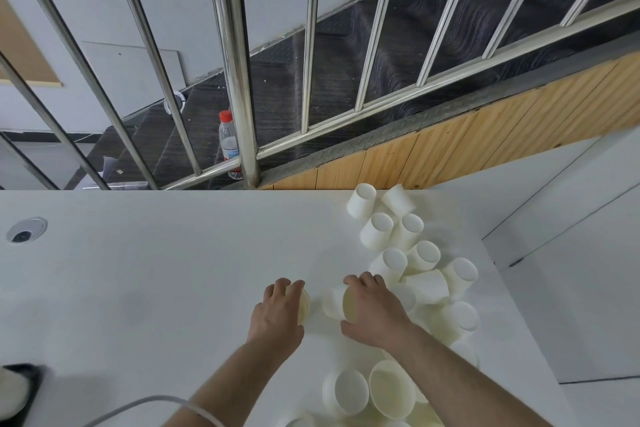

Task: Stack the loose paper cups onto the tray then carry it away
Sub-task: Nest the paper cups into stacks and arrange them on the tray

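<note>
Nearest the camera, two bare forearms are reaching out over the white table (138, 270), and a pale cable (145, 404) is curving across the lower left beside a dark object (20, 392) at the frame edge that is too cropped to name. Between the forearms, several paper cups are lying on their sides with open mouths facing up toward the viewer, the nearest pair (367, 388) sitting just beside the right forearm.

Further out, the left hand (277, 315) is curling its fingers over a cup (304, 305) whose cream-coloured rim is peeking out on the hand's right side. The right hand (374, 312) is gripping another cup (341, 302), lying sideways with its long axis running left-right and its mouth turned toward the right palm. The two held cups are sitting near each other with a narrow strip of table between them, so nesting one into the other looks like the step in hand; the hands would need to bring the axes into line first.

The loose pile of cups (415, 253) is trailing away to the right and beyond the right hand, clearly closer to that hand than to the left. No tray is visible in this view.

Beyond the table's far edge, a steel railing (239, 80) is standing in front of dark stairs, with a red-capped water bottle (228, 142) behind it.
</note>
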